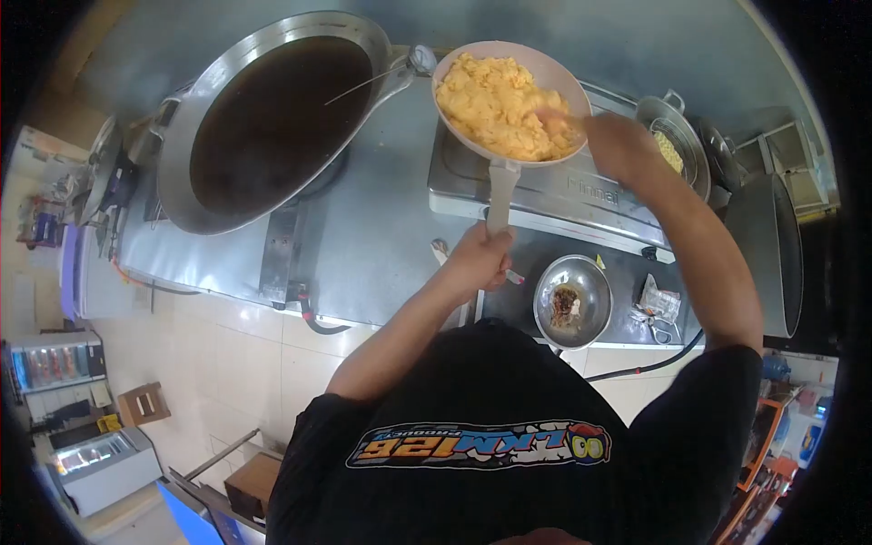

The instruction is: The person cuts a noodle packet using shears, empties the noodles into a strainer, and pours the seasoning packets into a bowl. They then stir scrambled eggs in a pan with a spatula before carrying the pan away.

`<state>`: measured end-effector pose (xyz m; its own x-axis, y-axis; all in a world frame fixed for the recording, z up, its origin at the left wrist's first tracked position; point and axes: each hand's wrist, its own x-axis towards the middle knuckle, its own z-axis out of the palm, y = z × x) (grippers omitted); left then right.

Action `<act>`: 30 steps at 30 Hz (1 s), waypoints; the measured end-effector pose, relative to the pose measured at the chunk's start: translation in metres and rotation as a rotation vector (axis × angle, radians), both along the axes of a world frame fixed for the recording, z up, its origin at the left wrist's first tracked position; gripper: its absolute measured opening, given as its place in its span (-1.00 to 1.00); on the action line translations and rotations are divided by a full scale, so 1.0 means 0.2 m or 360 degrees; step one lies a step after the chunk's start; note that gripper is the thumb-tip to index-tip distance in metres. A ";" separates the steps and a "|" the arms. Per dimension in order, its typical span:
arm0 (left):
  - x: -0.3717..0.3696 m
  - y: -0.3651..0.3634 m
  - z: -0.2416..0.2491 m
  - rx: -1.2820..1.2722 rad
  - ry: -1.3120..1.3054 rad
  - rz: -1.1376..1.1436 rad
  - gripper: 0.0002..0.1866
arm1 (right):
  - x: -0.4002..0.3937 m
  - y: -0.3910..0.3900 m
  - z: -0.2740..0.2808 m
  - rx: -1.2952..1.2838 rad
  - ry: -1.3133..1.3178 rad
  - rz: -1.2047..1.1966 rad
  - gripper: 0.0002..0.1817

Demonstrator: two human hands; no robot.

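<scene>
My left hand (477, 259) is wrapped around the pale handle of a frying pan (570, 80) over the gas stove (454, 173). Scrambled eggs (495, 95), yellow and lumpy, fill much of the pan. At the pan's right rim, my right hand (619, 145) is closed on a spatula (559, 123), whose pinkish-brown end is in the eggs. Motion blurs that hand and hides the spatula's grip. Below the stove, a metal bowl (595, 282) holds a small heap of brown and pale seasonings (565, 304).
A large wok (177, 182) of dark liquid stands at left, with a dial thermometer (421, 60) on its edge. At right is a metal pot (695, 150) with noodles (668, 150) inside. Scissors (663, 334) and a torn foil packet (658, 298) lie by the bowl.
</scene>
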<state>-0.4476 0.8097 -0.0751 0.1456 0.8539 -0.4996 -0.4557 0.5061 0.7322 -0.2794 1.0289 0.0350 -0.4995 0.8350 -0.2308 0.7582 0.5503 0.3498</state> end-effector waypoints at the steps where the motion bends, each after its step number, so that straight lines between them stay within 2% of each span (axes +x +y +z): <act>1: 0.00 0.01 0.00 0.0013 0.0010 -0.0004 -0.75 | 0.00 0.03 0.05 0.0008 0.0023 0.0023 -0.56; 6: 0.00 0.00 0.03 -0.0007 0.0049 0.0024 -0.75 | -0.03 0.05 0.35 0.0011 0.0171 0.0222 -0.71; 7: 0.00 0.00 0.03 -0.0007 0.0042 0.0013 -0.76 | -0.07 0.10 0.38 -0.0112 0.0151 0.0249 -0.74; 10: -0.03 0.00 0.03 -0.0007 0.0047 -0.0040 -0.78 | -0.11 0.43 0.25 -0.0056 0.0023 0.0185 -0.74; 13: -0.08 0.00 0.03 -0.0001 0.0091 -0.0119 -0.79 | -0.13 0.59 0.09 0.0103 0.0188 0.0032 -0.69; 16: -0.16 0.00 0.04 0.0005 0.0110 -0.0236 -0.79 | -0.23 0.66 0.00 -0.0044 0.0350 -0.0222 -0.67; 20: -0.18 0.01 0.08 -0.0070 0.0142 -0.0246 -0.79 | -0.23 0.82 -0.12 -0.0176 0.0365 0.0133 -0.61; 22: -0.17 0.02 0.10 -0.0091 0.0164 -0.0220 -0.79 | -0.15 0.82 -0.16 -0.0114 0.0449 0.0398 -0.62; 25: -0.18 0.01 0.09 -0.0100 0.0139 -0.0152 -0.78 | -0.05 0.68 -0.04 -0.0108 0.0388 0.0531 -0.66; 30: -0.14 -0.01 0.07 -0.0119 0.0122 -0.0028 -0.75 | 0.12 0.30 0.08 0.0134 0.0156 0.0537 -0.68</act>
<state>-0.4756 0.8073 -0.0601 0.1193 0.8113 -0.5723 -0.3901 0.5684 0.7244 -0.2562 1.0885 0.0506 -0.7668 0.6332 -0.1056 0.5707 0.7477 0.3395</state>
